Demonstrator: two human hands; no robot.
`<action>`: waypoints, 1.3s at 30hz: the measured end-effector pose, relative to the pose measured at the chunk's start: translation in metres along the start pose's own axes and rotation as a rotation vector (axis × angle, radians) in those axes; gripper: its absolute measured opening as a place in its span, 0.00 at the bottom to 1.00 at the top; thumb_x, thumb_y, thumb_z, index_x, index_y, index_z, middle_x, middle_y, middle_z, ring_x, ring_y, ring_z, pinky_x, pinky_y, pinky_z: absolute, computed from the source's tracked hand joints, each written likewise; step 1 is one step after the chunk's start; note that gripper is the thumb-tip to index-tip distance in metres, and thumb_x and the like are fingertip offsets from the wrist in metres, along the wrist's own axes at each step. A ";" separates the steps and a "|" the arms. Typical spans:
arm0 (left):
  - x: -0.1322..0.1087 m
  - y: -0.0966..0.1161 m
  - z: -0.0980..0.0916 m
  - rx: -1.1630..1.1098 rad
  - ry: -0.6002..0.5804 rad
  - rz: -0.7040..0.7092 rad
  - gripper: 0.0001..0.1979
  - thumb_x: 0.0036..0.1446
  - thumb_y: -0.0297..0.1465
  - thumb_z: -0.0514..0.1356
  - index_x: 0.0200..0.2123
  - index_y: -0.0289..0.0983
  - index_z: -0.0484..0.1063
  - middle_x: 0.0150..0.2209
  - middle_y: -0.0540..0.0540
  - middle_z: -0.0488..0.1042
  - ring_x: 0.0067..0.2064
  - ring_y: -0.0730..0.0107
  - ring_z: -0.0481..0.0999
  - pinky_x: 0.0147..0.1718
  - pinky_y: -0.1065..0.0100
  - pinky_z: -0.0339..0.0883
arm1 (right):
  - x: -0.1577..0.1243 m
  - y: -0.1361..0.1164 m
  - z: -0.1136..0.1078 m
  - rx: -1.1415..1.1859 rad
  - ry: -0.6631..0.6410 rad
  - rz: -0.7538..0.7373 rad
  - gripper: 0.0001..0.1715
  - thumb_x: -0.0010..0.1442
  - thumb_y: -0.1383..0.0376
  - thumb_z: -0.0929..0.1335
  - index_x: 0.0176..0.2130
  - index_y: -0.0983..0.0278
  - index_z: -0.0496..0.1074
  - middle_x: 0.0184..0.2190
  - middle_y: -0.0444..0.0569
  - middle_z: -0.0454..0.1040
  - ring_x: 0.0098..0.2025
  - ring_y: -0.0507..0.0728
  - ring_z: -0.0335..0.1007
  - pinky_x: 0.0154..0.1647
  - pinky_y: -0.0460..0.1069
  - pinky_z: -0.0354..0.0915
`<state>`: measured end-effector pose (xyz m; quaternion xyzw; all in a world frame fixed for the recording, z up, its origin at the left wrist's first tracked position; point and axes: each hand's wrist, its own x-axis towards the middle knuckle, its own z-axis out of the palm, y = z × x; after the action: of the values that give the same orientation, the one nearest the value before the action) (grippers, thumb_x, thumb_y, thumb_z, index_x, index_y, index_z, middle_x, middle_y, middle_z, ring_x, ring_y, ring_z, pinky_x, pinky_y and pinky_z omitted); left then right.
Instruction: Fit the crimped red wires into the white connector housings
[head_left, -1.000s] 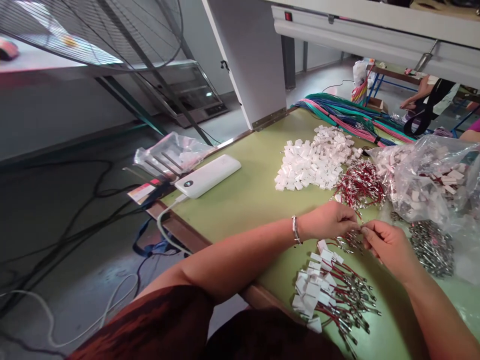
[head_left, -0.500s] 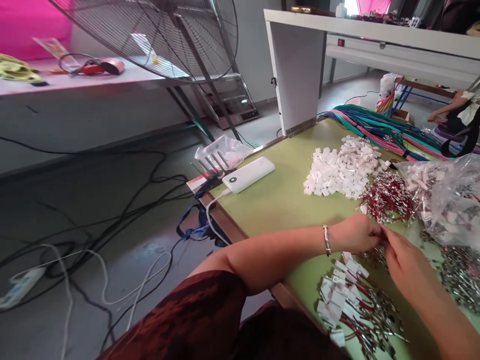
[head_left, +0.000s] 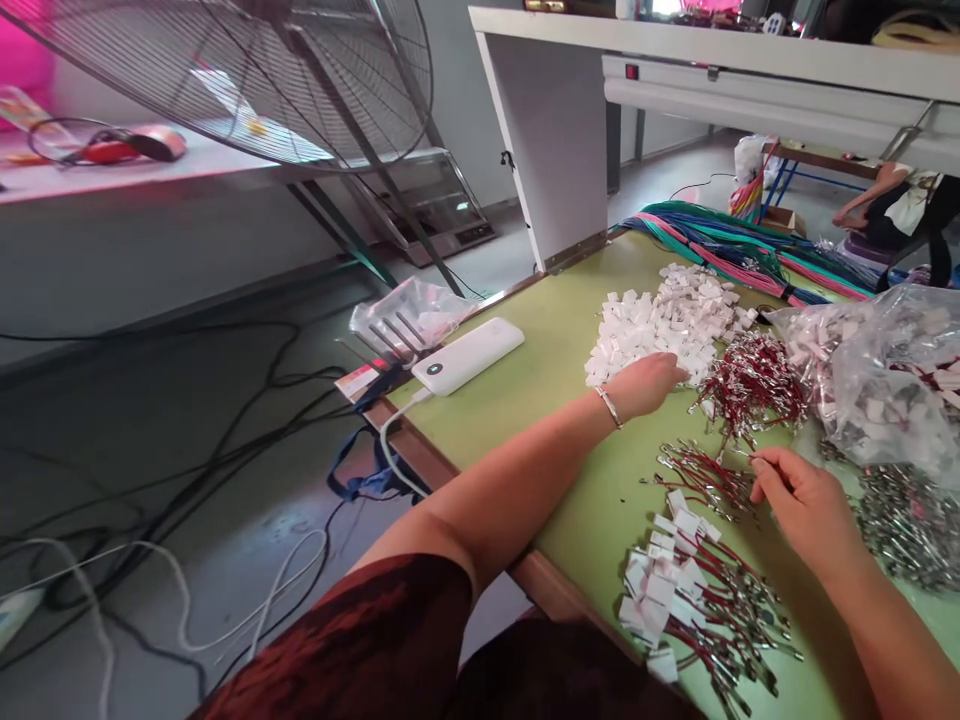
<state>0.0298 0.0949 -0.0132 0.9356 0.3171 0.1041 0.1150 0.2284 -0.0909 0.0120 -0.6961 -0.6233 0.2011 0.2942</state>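
Note:
My left hand point(head_left: 649, 385) is at the near edge of a pile of small white plastic connector housings point(head_left: 637, 335). Its fingers are pressed together and bent down; whatever they pinch is hidden. Thumb and forefinger of my right hand point(head_left: 799, 495) are closed on a thin wire point(head_left: 741, 452) with a metal terminal pointing left. Below that hand lies a small bunch of red wires point(head_left: 705, 478). Nearer me are red wires fitted with white housings point(head_left: 660, 590). A heap of red wires with metal ends point(head_left: 754, 385) sits beyond my right hand.
A clear plastic bag of white parts point(head_left: 892, 380) and loose metal parts point(head_left: 911, 530) lie at right. Behind them are bundled coloured cables point(head_left: 712, 240). A white power bank point(head_left: 469, 355) with a cable sits by the left edge. A large fan point(head_left: 300, 80) and another person point(head_left: 892, 205) are beyond.
My left hand has left my right hand and moved up and left to the white housings. The right hand now shows a wire at its fingertips. The view has shifted slightly right.

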 end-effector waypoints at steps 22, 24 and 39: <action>-0.018 0.047 -0.020 -0.877 0.215 -0.351 0.08 0.58 0.33 0.63 0.31 0.34 0.72 0.24 0.51 0.70 0.25 0.78 0.66 0.28 0.71 0.62 | -0.005 -0.003 -0.001 -0.018 0.217 -0.138 0.13 0.59 0.59 0.66 0.27 0.61 0.72 0.21 0.44 0.73 0.23 0.52 0.65 0.28 0.47 0.62; -0.022 0.063 -0.017 -1.221 0.067 -0.365 0.06 0.58 0.31 0.62 0.32 0.33 0.73 0.22 0.51 0.70 0.23 0.79 0.67 0.27 0.72 0.64 | -0.005 -0.006 -0.001 -0.008 0.241 -0.121 0.14 0.59 0.59 0.65 0.26 0.62 0.71 0.19 0.43 0.70 0.21 0.51 0.63 0.26 0.46 0.61; -0.027 0.078 0.003 -1.780 -0.185 -0.285 0.09 0.52 0.26 0.68 0.36 0.32 0.75 0.26 0.49 0.76 0.25 0.80 0.74 0.28 0.75 0.68 | -0.010 -0.011 0.000 0.107 0.154 -0.032 0.16 0.60 0.56 0.65 0.27 0.63 0.71 0.16 0.39 0.59 0.19 0.49 0.53 0.21 0.45 0.53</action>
<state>0.0539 0.0175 0.0027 0.4574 0.2219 0.2200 0.8325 0.2190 -0.1000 0.0183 -0.6826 -0.5983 0.1752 0.3814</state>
